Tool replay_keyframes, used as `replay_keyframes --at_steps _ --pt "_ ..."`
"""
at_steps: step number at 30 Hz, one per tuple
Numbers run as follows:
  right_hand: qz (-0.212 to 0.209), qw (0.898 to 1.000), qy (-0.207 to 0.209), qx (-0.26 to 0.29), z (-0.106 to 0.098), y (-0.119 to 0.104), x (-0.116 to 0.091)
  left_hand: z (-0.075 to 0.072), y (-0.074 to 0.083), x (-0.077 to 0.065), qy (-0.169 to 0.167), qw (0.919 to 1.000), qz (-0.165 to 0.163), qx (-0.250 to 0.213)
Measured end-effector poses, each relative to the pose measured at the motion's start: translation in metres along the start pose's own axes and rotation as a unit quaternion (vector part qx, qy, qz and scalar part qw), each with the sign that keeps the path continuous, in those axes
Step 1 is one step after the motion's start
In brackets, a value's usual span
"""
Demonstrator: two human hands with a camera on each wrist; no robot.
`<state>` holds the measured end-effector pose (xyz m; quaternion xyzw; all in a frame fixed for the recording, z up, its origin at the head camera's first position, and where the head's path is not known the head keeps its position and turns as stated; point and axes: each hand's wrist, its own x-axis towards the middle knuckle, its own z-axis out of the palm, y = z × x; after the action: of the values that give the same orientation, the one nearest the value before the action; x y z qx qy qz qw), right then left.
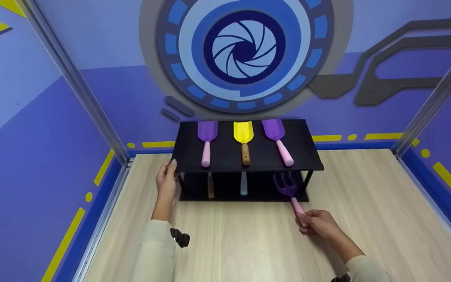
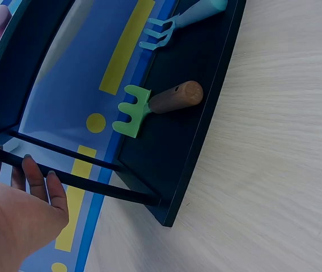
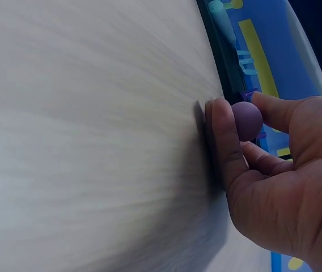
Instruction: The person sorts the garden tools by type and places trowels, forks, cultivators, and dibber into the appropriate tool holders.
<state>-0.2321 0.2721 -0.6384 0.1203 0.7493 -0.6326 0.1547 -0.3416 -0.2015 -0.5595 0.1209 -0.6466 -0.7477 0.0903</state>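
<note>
My right hand [image 1: 319, 224] pinches the pink handle of a purple toy garden fork [image 1: 287, 187]. The fork's tines reach over the lower tier at the right end of a black two-tier rack [image 1: 225, 156]. In the right wrist view, only the rounded handle end [image 3: 247, 120] shows clearly between thumb and fingers. My left hand [image 1: 166, 182] grips the rack's left side, its fingers around a post [image 2: 98, 184] in the left wrist view. On the lower tier lie a green fork [image 2: 132, 112] with a brown handle and a light blue fork [image 2: 164, 33].
Along the top tier lie a purple scoop [image 1: 207, 131] with a pink handle, a yellow scoop [image 1: 243, 132] with a brown handle, and another purple scoop [image 1: 273, 129]. The rack stands on a wood-grain table [image 1: 225, 243] before a patterned blue wall [image 1: 112, 102]. Metal posts [image 1: 73, 82] mark the corners.
</note>
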Motion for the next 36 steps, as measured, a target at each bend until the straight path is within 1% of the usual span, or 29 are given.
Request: replay_keyframes --at_steps 3,5,13,19,22,26,31,36 --pt "-0.002 1.000 0.004 0.007 0.001 -0.001 0.002 0.000 0.001 0.001 -0.002 1.0000 -0.001 0.001" --pt "-0.002 1.000 0.006 0.010 0.002 -0.002 0.002 0.001 0.005 -0.001 -0.005 1.0000 0.000 0.002" --pt "0.002 1.000 0.014 0.013 0.003 -0.002 0.004 0.003 0.024 -0.018 -0.018 0.9998 0.004 0.008" --pt "-0.003 1.000 0.008 0.006 0.002 0.001 0.007 0.002 0.027 -0.020 -0.019 0.9998 0.002 -0.002" --pt "-0.003 1.000 0.008 -0.001 0.002 0.000 0.006 0.001 0.016 -0.012 -0.013 0.9999 -0.002 0.000" --pt "0.000 1.000 0.017 -0.022 0.004 -0.002 0.005 0.000 0.001 -0.002 -0.005 0.9999 0.011 0.004" --pt "-0.005 0.999 0.024 -0.038 0.006 -0.005 0.008 0.001 0.000 -0.002 -0.003 0.9995 0.031 0.002" --pt "-0.011 0.999 0.019 -0.031 0.008 -0.005 0.013 0.001 -0.001 -0.001 0.001 0.9997 0.024 0.000"
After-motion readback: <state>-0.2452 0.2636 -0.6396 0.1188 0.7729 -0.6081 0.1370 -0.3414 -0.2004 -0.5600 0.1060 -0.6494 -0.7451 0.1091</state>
